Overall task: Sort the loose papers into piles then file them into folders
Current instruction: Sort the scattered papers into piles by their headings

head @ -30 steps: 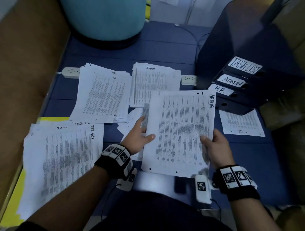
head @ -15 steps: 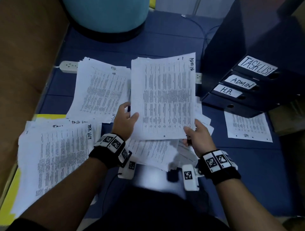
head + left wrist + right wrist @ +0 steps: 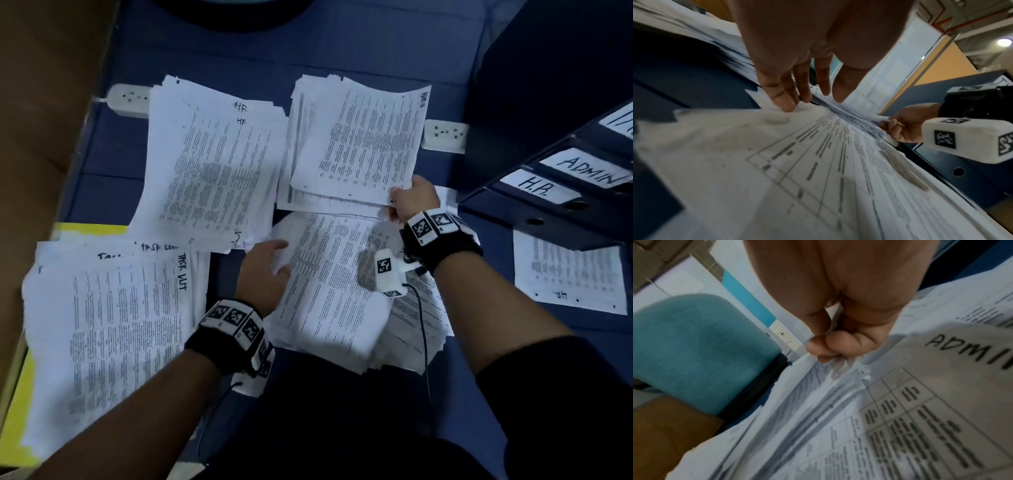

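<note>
I see a dark blue floor (image 3: 359, 51) carrying paper piles: the HR pile (image 3: 212, 171) upper centre-left, the admin pile (image 3: 352, 144) upper centre, the task list pile (image 3: 102, 325) lower left, loose papers (image 3: 329, 291) at centre. A single sheet (image 3: 568, 274) lies right, stacked binders (image 3: 565, 178) upper right, power strips (image 3: 128, 99) behind.

Printed sheet (image 3: 359, 144) atop ADMIN pile (image 3: 329, 202)

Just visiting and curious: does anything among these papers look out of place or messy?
Yes. One HR sheet lies alone by the binders, away from the HR pile. The piles are ragged and fanned, and the unsorted heap under the left hand slumps unevenly.
</note>
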Demonstrator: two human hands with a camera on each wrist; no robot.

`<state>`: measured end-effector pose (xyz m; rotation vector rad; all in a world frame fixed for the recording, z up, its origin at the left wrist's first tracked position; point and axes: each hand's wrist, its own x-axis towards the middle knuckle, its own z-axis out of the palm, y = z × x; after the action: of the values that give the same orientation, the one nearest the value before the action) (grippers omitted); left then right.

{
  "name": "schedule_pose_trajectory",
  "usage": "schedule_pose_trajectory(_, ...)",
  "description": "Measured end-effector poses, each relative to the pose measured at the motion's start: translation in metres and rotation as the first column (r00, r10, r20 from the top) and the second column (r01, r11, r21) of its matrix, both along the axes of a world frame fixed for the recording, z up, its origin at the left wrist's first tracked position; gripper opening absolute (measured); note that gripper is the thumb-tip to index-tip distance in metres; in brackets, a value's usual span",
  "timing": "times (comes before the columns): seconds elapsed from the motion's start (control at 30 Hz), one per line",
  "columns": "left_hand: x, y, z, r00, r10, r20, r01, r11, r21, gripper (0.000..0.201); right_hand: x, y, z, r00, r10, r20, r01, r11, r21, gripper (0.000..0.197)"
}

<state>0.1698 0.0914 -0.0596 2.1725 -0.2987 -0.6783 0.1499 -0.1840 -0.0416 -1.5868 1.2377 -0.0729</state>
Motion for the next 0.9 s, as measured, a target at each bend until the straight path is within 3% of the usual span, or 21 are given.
schedule_pose_trajectory(0.1, -0.001, -0.001, -0.008, 0.991, -0.113, 0.071, 0.108, 0.992, 0.063, 0.04, -0.001, 0.001, -0.007, 0.999, 0.014, -0.046, -0.014, 1.0, 0.006, 0.058)
schedule_pose_trajectory(0.3, -0.009, -0.006, -0.006, 0.987, -0.141, 0.077, 0.126, 0.977, 0.173, 0.045, -0.059, 0.002, 0.012, 0.994, 0.022, -0.107, -0.039, 0.986, -0.159, 0.039)
schedule_pose_trajectory(0.47, -0.018, -0.003, 0.001, 0.988, -0.148, 0.033, 0.139, 0.972, 0.192, 0.046, -0.134, 0.049, -0.001, 0.923, 0.14, -0.359, -0.167, 0.985, -0.046, 0.044)
schedule_pose_trajectory(0.63, -0.037, 0.002, 0.005, 0.992, -0.124, 0.01, 0.122, 0.987, 0.106, 0.054, -0.142, 0.093, -0.014, 0.95, 0.14, -0.281, -0.144, 0.99, 0.006, 0.047)
schedule_pose_trajectory(0.8, -0.049, 0.014, 0.017, 0.995, -0.08, -0.066, 0.083, 0.996, 0.043, 0.056, -0.165, 0.097, 0.006, 0.975, 0.107, -0.193, -0.124, 0.989, -0.079, 0.024)
schedule_pose_trajectory(0.9, -0.054, 0.024, 0.022, 0.995, -0.094, -0.033, 0.095, 0.995, 0.037, 0.055, -0.189, 0.095, 0.028, 0.991, 0.033, -0.129, -0.052, 0.988, -0.145, 0.013)
